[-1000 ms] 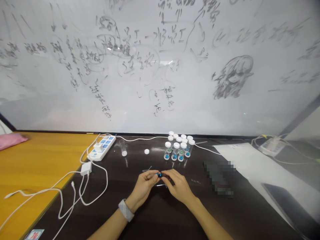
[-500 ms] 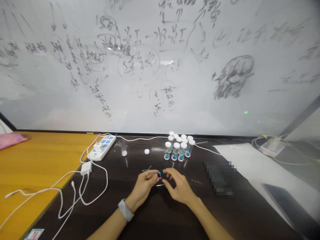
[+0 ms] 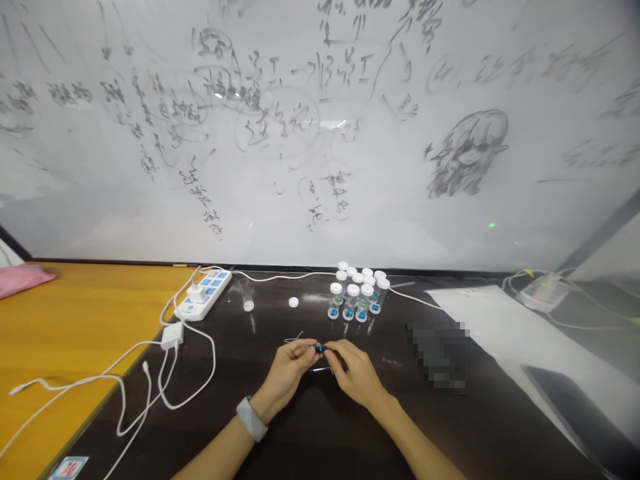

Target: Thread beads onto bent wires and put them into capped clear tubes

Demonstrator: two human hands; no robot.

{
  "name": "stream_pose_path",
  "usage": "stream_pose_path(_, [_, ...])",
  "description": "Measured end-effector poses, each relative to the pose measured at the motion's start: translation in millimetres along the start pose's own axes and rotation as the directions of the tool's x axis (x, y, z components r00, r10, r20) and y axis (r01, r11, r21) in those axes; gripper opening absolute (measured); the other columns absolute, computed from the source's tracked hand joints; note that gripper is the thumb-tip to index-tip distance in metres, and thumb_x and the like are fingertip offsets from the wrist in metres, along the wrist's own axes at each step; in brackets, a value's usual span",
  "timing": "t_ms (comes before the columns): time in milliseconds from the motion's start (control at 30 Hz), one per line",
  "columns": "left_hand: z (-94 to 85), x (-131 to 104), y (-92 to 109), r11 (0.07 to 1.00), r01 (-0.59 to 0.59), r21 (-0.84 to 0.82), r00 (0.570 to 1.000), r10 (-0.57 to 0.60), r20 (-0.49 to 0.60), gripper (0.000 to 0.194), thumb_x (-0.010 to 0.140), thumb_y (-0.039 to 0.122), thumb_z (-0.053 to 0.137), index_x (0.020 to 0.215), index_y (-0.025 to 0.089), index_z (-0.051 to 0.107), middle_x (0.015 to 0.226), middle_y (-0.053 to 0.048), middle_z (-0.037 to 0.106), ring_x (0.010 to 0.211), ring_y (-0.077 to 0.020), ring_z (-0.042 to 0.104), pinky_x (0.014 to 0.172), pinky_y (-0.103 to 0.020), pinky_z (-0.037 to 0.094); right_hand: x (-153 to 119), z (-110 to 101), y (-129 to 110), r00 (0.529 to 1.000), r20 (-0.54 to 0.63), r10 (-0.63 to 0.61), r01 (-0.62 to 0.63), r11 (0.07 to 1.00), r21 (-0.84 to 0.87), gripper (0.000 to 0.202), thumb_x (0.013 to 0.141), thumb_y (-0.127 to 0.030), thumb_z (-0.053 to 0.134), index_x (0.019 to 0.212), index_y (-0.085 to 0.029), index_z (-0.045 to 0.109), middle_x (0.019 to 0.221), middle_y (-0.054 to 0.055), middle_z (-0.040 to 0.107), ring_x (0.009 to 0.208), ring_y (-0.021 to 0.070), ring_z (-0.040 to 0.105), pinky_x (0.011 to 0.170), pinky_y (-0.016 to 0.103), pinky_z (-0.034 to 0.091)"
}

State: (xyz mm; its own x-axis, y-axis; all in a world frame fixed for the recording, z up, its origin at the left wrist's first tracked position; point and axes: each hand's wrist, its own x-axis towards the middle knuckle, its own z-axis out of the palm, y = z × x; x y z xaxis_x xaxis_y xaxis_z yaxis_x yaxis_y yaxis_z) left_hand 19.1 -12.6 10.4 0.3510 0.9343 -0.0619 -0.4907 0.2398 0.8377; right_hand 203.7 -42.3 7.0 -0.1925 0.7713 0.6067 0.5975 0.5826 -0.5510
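My left hand [image 3: 290, 365] pinches a small shiny blue and black object [image 3: 319, 349] between thumb and fingertips; it is too small to name. From the other side, my right hand [image 3: 356, 373] has its thumb and forefinger closed at the dark end of that object. Just behind my left fingers lies a thin bent wire [image 3: 294, 338] on the dark table. Beneath the hands shows another thin shiny curved piece [image 3: 320, 370], partly hidden. Farther back are an uncapped clear tube [image 3: 247, 297] with a white base and a loose white cap [image 3: 293, 302].
Several clear tubes with white caps [image 3: 352, 301] stand grouped at the back, blue or green pieces inside some. A power strip [image 3: 204, 297] and white cables [image 3: 215, 363] lie left. White paper [image 3: 480, 307] and a dark flat device [image 3: 575, 407] are right. A whiteboard [image 3: 320, 220] rises behind.
My right hand has moved slightly left, and its spread thumb and forefinger have closed onto the end of the blue and black object. My left hand stays in place.
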Motion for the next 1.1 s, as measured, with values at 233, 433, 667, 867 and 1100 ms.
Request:
stream_pose_path(233, [4.4,-2.0,3.2,1.000,0.009,0.001,1.000,-0.009,-0.023,0.032,0.065,0.027,0.091,0.091,0.013,0.078,0.093,-0.010,0.079,0.088,-0.0189,0.072,0.092,-0.031,0.052,1.9,-4.0,-2.3,1.000,0.006,-0.012,0.012,1.000,-0.003,0.020,0.097,-0.027,0.054,0.116,-0.022,0.059,0.098,0.007,0.069,0.079,0.0200,0.067,0.072,0.032,0.056])
stream_pose_path(433, [1.4,-0.8,0.6,1.000,0.007,0.007,1.000,-0.007,-0.010,0.033,0.067,0.028,0.090,0.094,0.014,0.078,0.094,-0.009,0.079,0.087,-0.0186,0.072,0.093,-0.032,0.052,2.5,-3.4,-3.2,0.998,0.056,0.023,-0.021,0.999,-0.042,0.013,0.100,-0.027,0.048,0.103,-0.023,0.060,0.091,0.005,0.068,0.078,0.0194,0.066,0.069,0.030,0.053])
stream_pose_path(667, [2.9,-1.7,0.1,1.000,0.015,0.006,1.000,-0.015,-0.007,0.031,0.067,0.027,0.090,0.092,0.014,0.078,0.093,-0.008,0.079,0.087,-0.0178,0.072,0.090,-0.030,0.053,3.0,-3.8,-5.8,0.995,0.094,0.036,-0.031,0.998,-0.053,0.018,0.103,-0.026,0.041,0.094,-0.023,0.057,0.085,0.003,0.063,0.077,0.0188,0.063,0.071,0.029,0.050])
stream_pose_path(867, [2.3,-2.2,0.4,1.000,0.012,0.029,1.000,-0.012,0.013,0.030,0.069,0.027,0.089,0.094,0.014,0.079,0.094,-0.009,0.079,0.086,-0.0166,0.071,0.086,-0.027,0.053,3.8,-5.3,-7.6,0.993,0.110,0.051,-0.048,0.998,-0.037,0.010,0.100,-0.029,0.049,0.105,-0.023,0.055,0.092,0.004,0.063,0.079,0.0186,0.062,0.065,0.027,0.048])
stream_pose_path(1100, [1.6,-1.7,0.2,0.999,0.010,0.039,1.000,-0.011,0.024,0.029,0.071,0.027,0.088,0.095,0.014,0.078,0.094,-0.008,0.079,0.085,-0.0160,0.071,0.085,-0.027,0.053,3.8,-6.6,-9.1,0.988,0.141,0.069,-0.062,0.997,-0.054,0.009,0.100,-0.029,0.049,0.099,-0.022,0.055,0.089,0.002,0.061,0.074,0.0168,0.059,0.066,0.027,0.044])
